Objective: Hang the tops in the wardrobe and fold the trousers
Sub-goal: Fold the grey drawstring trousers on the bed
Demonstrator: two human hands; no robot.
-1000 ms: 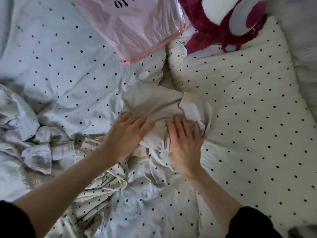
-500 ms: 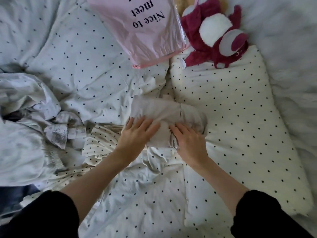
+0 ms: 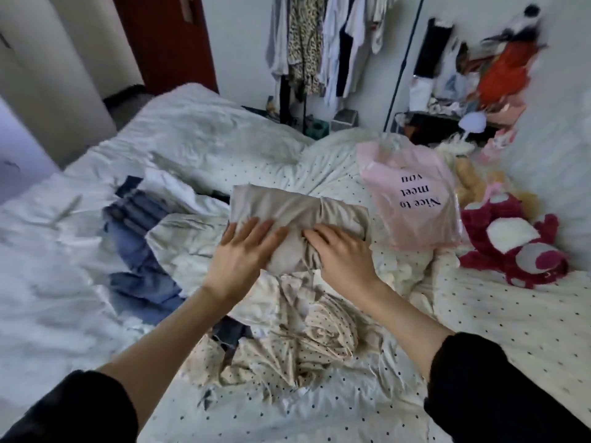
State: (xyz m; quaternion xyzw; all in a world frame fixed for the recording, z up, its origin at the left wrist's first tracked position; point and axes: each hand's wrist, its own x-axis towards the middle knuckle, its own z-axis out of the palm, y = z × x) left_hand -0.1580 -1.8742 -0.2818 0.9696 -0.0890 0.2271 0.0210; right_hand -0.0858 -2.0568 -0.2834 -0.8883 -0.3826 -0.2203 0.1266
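Under both hands lies a folded beige garment of smooth, matt cloth. Right of them a pink bag shows glossy, crinkled plastic; farther right a plush toy looks fuzzy. Left of them, blue denim, matt and coarse.

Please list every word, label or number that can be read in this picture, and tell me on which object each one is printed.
"Nice to meet you", printed in dark letters on the pink plastic bag lying on the bed; it appears upside down from the camera, in three lines, and the last word is blurred.

No other text can be read: nothing legible shows on the beige garment, the hanging clothes or the cluttered shelf, which is blurred.
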